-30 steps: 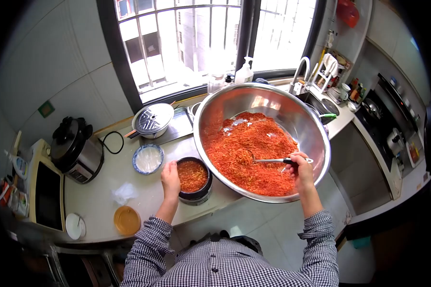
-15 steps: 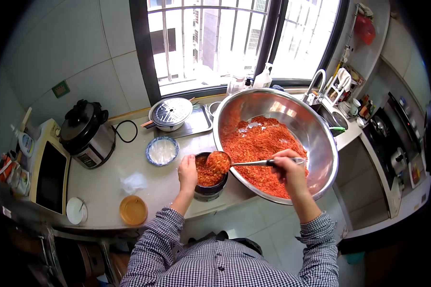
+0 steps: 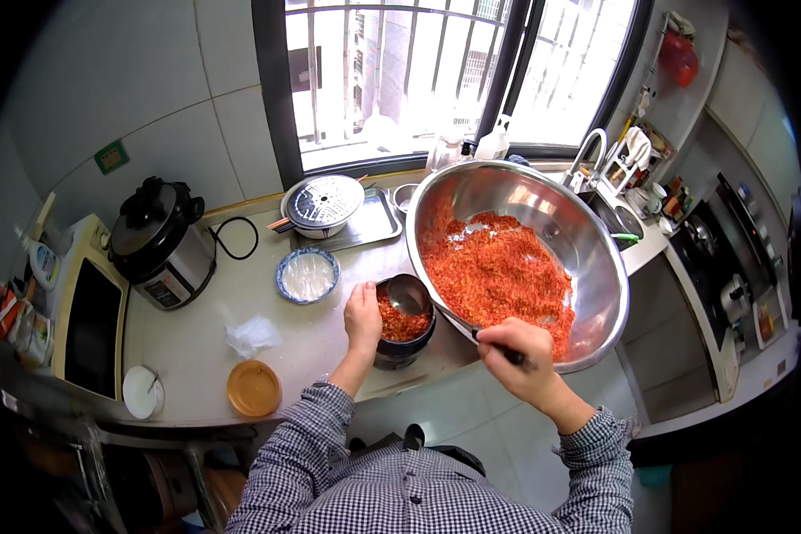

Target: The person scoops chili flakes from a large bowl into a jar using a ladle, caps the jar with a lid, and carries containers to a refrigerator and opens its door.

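A dark jar point(image 3: 404, 354) holding chopped red chili point(image 3: 399, 324) stands at the counter's front edge. My left hand point(image 3: 362, 316) is closed against the jar's left side near the rim. With my right hand point(image 3: 521, 354) I grip the dark handle of a metal ladle point(image 3: 408, 294). The ladle's bowl is tipped in the jar's mouth and its visible metal is mostly bare. To the right, a big steel basin point(image 3: 601, 267) contains a large heap of chopped red chili point(image 3: 498, 267); the ladle's handle crosses its near-left rim.
Left of the jar are a plastic-covered blue-rimmed bowl point(image 3: 308, 275), a crumpled plastic bag point(image 3: 253, 336), an orange-brown lid point(image 3: 254, 389) and a white cup point(image 3: 142, 392). Behind stand a lidded pot point(image 3: 326, 203) on a metal tray point(image 3: 378, 222) and a pressure cooker point(image 3: 162, 245). A microwave point(image 3: 89, 311) is far left.
The ladle was full of chili over the jar; its bowl has now turned over and the chili is out of it. My right hand has moved down and slightly left.
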A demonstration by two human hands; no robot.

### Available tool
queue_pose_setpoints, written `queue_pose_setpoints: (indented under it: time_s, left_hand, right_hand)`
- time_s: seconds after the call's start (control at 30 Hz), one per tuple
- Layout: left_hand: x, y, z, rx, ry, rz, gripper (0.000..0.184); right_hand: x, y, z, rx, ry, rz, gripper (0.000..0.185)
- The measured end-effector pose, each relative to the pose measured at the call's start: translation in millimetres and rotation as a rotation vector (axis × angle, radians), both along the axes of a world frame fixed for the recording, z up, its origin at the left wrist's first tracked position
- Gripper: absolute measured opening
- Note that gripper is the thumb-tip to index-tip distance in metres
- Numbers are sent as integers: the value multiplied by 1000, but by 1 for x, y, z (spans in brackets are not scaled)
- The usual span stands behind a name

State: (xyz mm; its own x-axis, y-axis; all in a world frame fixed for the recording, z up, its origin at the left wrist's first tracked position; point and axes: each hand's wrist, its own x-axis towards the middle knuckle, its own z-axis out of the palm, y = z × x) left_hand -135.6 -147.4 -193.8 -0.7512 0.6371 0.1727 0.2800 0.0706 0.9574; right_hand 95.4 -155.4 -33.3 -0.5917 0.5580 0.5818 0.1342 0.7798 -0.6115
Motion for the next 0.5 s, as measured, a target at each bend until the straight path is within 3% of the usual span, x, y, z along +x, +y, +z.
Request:
queue_pose_setpoints:
  time_s: [0.1, 0.17, 0.33, 0.5]
  left_hand:
    - [0, -1, 0, -19, -44, -21, 33]
    - [-1, -2, 5, -51, -69, -40, 33]
    - [-1, -3, 8, -86, -26, -50, 32]
    - [0, -2, 9, -35, -15, -39, 33]
  right_hand:
    - [-8, 2, -8, -558, 125, -186, 8]
    - [-10, 12, -15, -796, 180, -258, 7]
    - [-11, 22, -27, -855, 200, -325, 6]
    - [-12, 7, -20, -652, 233, -313, 5]
